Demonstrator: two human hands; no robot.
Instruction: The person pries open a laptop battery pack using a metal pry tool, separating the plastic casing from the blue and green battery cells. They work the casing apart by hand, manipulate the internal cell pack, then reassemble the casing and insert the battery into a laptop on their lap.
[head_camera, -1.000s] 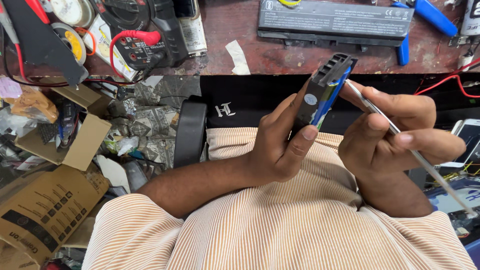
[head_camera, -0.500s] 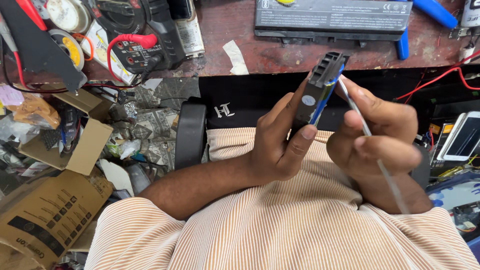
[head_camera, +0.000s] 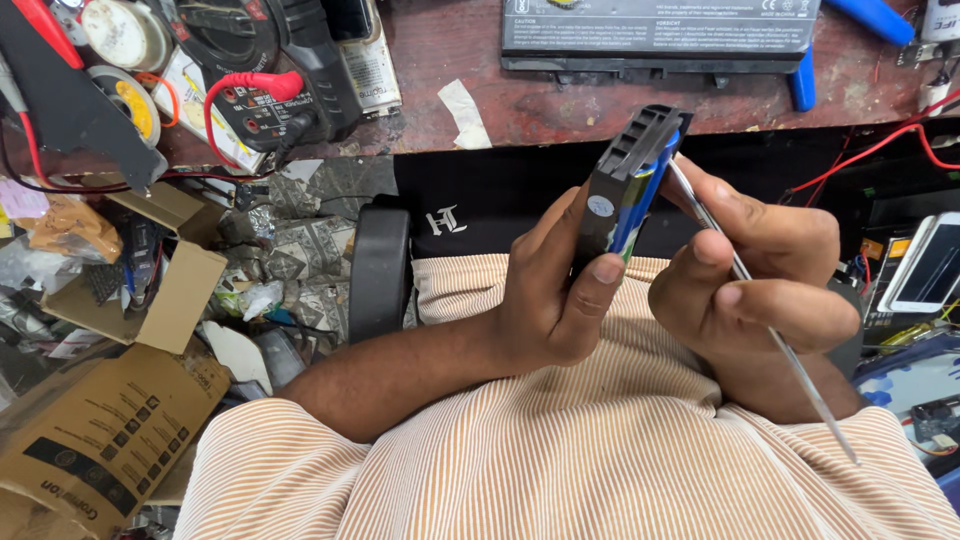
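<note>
My left hand (head_camera: 557, 290) grips a black battery pack casing (head_camera: 625, 185) held upright in front of my striped shirt; blue cells show along its open right side. In my right hand (head_camera: 755, 275) I pinch a thin metal pry tool (head_camera: 790, 360). Its upper tip sits against the casing's right edge near the top, and its long end points down to the right over my lap.
A worn wooden bench (head_camera: 560, 90) runs along the top, bearing a flat black laptop battery (head_camera: 655, 30), a black multimeter (head_camera: 270, 70) with red leads and solder reels (head_camera: 120, 40). Cardboard boxes (head_camera: 95, 440) and litter lie left. A phone (head_camera: 930, 265) rests at the right edge.
My right hand has shifted slightly along the casing's edge with the pry tool, whose angle changed a little. The left hand keeps the casing steady in the same place.
</note>
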